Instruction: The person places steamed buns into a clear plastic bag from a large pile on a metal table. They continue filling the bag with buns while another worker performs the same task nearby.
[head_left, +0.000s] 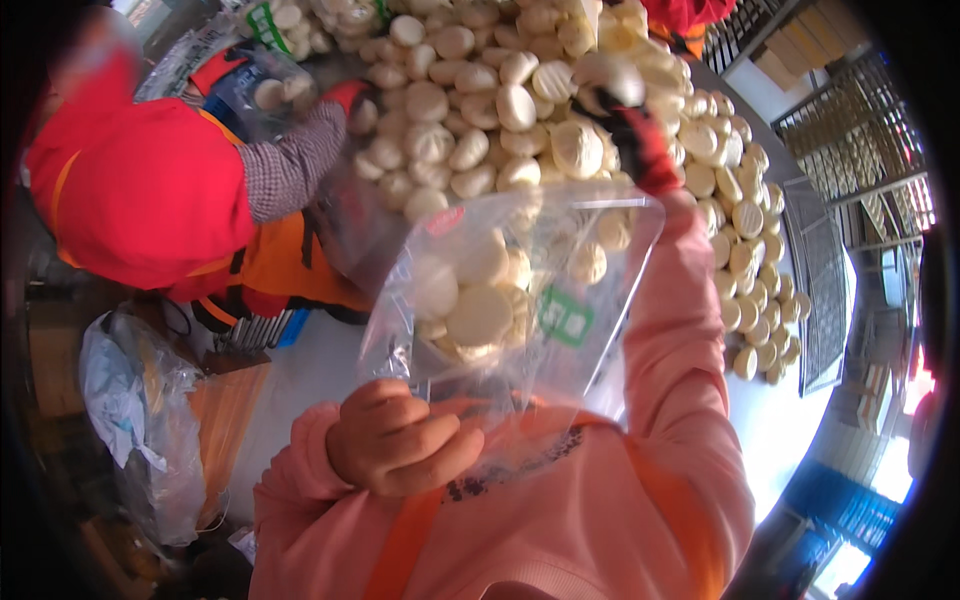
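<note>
My bare left hand (405, 439) pinches the edge of a clear plastic bag (517, 375) in front of my chest. Inside the bag are several pale round buns (480, 315), and a green printed mark shows on the plastic. My right hand (637, 135), in a black and red glove, reaches over the far side of the bag. It grips a pale bun (611, 79), blurred by motion. Beyond and beneath it spreads a large pile of similar buns (472, 109).
At my left a co-worker in a red cap (142, 195) holds a bag of buns (281, 90). Another person's red sleeve (690, 11) shows at the far edge. Wire racks (862, 127) stand at right. A plastic-lined carton (225, 420) sits low at left.
</note>
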